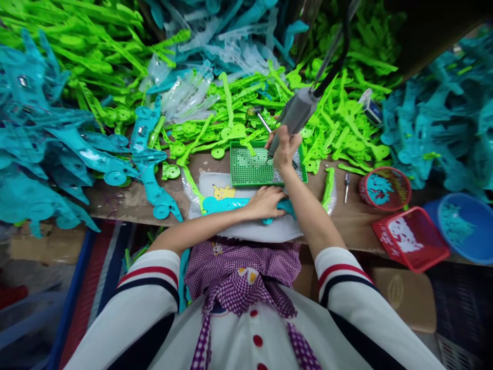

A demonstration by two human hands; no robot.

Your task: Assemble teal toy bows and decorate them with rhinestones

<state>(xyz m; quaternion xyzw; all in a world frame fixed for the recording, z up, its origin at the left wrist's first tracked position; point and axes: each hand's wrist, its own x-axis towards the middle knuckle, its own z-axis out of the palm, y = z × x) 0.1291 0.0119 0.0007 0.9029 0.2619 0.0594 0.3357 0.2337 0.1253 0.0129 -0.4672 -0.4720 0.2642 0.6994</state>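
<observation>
My left hand (265, 201) lies closed over a teal plastic part (225, 204) on a white cloth (246, 231) at the near edge of the workbench. My right hand (285, 148) grips a grey electric screwdriver (295, 114) hanging from a black cable. Its tip points down into a green tray (246, 172) that holds small screws. The tray sits just behind the teal part.
Heaps of bright green parts (339, 123) and teal parts (42, 154) cover the bench behind and on both sides. At the right stand a round red tub (385, 187), a red basket (410, 239) and a blue bowl (466, 226). A small screwdriver (346, 186) lies near the tub.
</observation>
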